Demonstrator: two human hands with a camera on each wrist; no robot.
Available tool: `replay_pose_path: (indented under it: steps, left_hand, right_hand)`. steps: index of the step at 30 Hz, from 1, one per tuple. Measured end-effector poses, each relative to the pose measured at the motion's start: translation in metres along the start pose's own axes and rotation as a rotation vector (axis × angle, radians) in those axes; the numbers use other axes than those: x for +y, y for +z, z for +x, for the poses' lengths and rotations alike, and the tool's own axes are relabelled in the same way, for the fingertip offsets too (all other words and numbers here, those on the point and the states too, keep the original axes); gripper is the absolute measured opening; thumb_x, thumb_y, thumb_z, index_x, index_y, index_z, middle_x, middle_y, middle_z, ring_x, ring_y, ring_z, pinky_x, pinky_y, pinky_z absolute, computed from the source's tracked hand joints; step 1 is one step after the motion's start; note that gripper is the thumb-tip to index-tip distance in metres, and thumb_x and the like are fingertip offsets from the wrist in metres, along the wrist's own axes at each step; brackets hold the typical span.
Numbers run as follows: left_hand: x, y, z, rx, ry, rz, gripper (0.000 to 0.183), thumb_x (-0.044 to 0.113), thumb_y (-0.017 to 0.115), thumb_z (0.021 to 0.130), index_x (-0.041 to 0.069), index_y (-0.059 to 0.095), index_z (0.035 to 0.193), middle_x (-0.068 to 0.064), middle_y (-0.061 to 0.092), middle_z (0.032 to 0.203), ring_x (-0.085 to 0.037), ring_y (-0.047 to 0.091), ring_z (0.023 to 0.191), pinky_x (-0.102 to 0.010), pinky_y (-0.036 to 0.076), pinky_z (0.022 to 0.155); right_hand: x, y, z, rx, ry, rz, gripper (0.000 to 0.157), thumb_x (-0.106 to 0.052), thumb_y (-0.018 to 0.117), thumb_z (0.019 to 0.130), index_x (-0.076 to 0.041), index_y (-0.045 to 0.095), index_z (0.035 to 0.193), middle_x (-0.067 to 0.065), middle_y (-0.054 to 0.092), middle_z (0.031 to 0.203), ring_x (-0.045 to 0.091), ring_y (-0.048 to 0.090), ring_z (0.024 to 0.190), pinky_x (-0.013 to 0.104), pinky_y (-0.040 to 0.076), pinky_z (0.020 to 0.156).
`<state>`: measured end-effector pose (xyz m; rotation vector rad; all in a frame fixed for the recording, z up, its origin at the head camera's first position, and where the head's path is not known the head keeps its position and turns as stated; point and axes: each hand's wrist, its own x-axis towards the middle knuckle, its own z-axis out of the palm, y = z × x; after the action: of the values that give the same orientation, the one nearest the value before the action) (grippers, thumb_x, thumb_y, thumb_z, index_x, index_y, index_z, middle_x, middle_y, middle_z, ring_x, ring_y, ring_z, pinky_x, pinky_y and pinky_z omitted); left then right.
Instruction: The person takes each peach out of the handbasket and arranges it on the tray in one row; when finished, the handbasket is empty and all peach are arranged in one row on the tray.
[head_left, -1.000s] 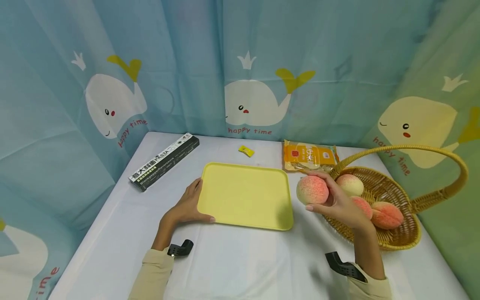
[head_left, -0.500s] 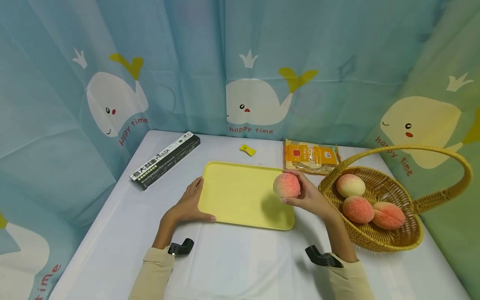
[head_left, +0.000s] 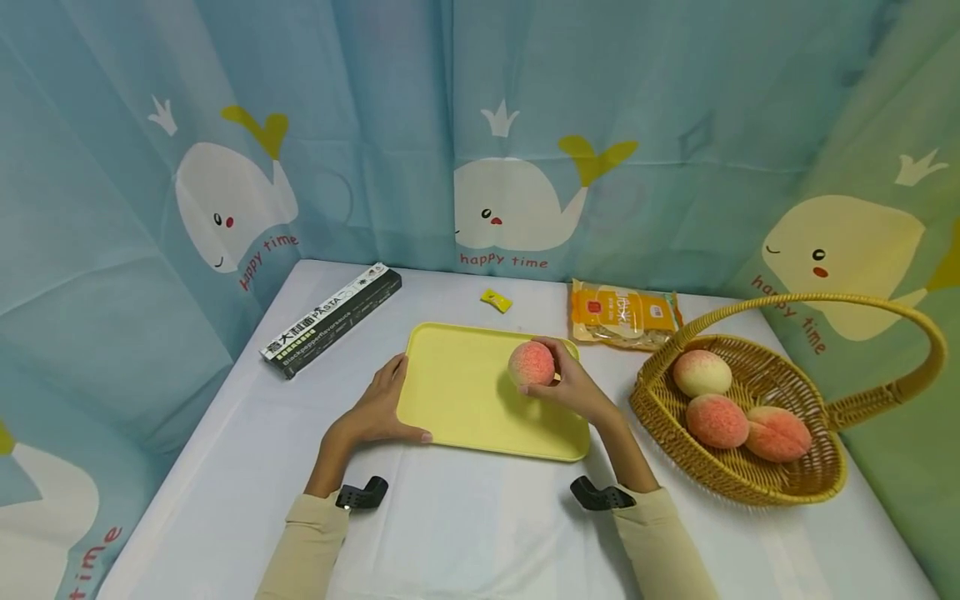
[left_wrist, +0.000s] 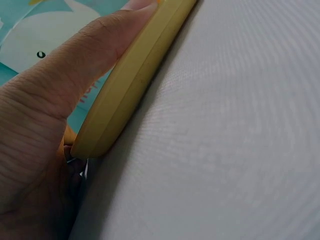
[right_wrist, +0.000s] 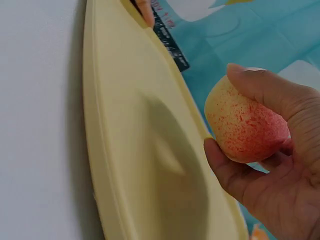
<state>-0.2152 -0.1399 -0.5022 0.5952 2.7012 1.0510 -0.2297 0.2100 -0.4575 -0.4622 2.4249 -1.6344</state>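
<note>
A pink and cream peach (head_left: 531, 365) is in my right hand (head_left: 576, 388), held between thumb and fingers above the right half of the yellow tray (head_left: 457, 383). In the right wrist view the peach (right_wrist: 247, 120) shows red speckles, and a shadow falls on the tray beneath. My left hand (head_left: 375, 412) holds the tray by its front left corner, fingers along the left side and thumb along the front edge. The left wrist view shows that thumb (left_wrist: 95, 50) lying on the tray's rim (left_wrist: 120, 100).
A wicker basket (head_left: 757, 492) with a tall handle stands at the right, holding three more peaches. Behind the tray lie a small yellow packet (head_left: 496, 300) and an orange food bag (head_left: 624, 315). A black and white pasta box (head_left: 332, 321) lies at the back left.
My right hand has carried the peach leftward from beside the basket to over the tray. My left hand stays at the tray's corner.
</note>
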Motion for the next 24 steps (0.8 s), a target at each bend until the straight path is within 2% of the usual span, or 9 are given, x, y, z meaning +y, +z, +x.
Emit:
replay_pose_path:
  steps: [9, 18, 24]
  left_hand:
    - [0.001, -0.002, -0.001, -0.004, 0.006, 0.007, 0.14, 0.054, 0.086, 0.059, 0.0, 0.001, 0.156, -0.019, 0.006, 0.162, -0.039, 0.011, 0.149, -0.059, 0.024, 0.115]
    - [0.001, -0.003, -0.001, -0.011, -0.002, 0.016, 0.14, 0.055, 0.086, 0.059, 0.0, 0.001, 0.156, -0.019, 0.007, 0.162, -0.038, 0.01, 0.149, -0.058, 0.024, 0.115]
    - [0.002, -0.002, -0.001, 0.0, -0.002, 0.008, 0.141, 0.055, 0.086, 0.058, 0.001, 0.002, 0.156, -0.018, 0.007, 0.162, -0.039, 0.011, 0.149, -0.059, 0.024, 0.115]
  right_hand:
    - [0.009, 0.018, 0.024, -0.024, 0.005, -0.04, 0.08, -0.016, 0.083, 0.078, -0.01, 0.037, 0.144, 0.013, 0.047, 0.14, 0.032, 0.051, 0.125, 0.041, 0.05, 0.095]
    - [0.001, 0.033, 0.046, -0.043, -0.002, -0.053, 0.077, -0.013, 0.081, 0.079, -0.01, 0.038, 0.142, 0.015, 0.049, 0.137, 0.032, 0.054, 0.116, 0.038, 0.051, 0.091]
    - [-0.005, 0.046, 0.06, -0.063, -0.017, -0.055, 0.077, -0.01, 0.079, 0.081, -0.006, 0.036, 0.145, 0.019, 0.047, 0.139, 0.035, 0.053, 0.117, 0.04, 0.051, 0.092]
